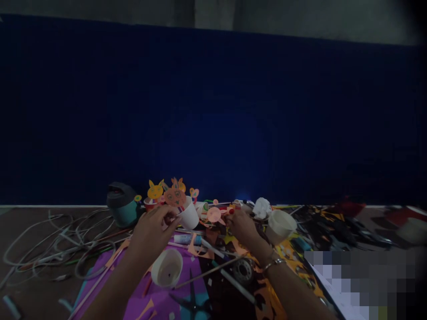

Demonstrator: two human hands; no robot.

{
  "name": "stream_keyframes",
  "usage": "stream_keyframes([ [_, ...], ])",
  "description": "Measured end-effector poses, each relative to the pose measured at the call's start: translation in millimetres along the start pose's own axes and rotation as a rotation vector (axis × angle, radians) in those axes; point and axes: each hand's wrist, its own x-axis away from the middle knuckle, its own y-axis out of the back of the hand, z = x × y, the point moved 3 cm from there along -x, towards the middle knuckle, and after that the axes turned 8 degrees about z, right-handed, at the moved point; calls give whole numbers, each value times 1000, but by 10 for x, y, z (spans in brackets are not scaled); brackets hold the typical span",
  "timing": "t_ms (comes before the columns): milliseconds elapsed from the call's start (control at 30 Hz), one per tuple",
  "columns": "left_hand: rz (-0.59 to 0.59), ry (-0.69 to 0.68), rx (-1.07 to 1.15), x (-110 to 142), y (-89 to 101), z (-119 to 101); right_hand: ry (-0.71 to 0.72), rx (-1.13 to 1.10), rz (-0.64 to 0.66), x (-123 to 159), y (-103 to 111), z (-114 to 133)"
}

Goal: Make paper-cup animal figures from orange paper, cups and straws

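Observation:
My left hand (153, 229) is closed at the near side of a white cup (189, 217), which tilts to the right. An orange paper animal face (174, 197) with pointed ears and drawn-on features stands just above my fingers, at the cup's mouth. My right hand (242, 226), with a bracelet at the wrist, has its fingers pinched at the edge of a pink paper animal face (214, 215). Its fingertips are partly hidden. Behind the left hand stands a yellow paper cat face (155, 191) in a reddish cup.
Another white cup (167, 269) rests on purple paper (133, 280), near dark scissors (191, 295). To the right are a white bowl-like cup (282, 224), a tape roll (243, 270) and orange paper scraps. A teal-and-dark device (123, 206) and looped cables (63, 249) lie left. A blue panel (213, 111) stands behind.

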Motion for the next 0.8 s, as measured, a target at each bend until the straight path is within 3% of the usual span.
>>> stream_keyframes([
  [200,1,27,-10,8,53,43,4,10,10,37,-58,32],
  [400,-13,37,-18,5,75,112,175,-37,144,109,73,64],
  [500,-38,28,-15,0,96,129,191,-32,156,170,141,114],
  [633,-59,25,-40,-13,135,117,152,-12,55,187,174,393],
  [800,-54,29,-74,-8,135,83,242,-38,32,-30,-13,954],
])
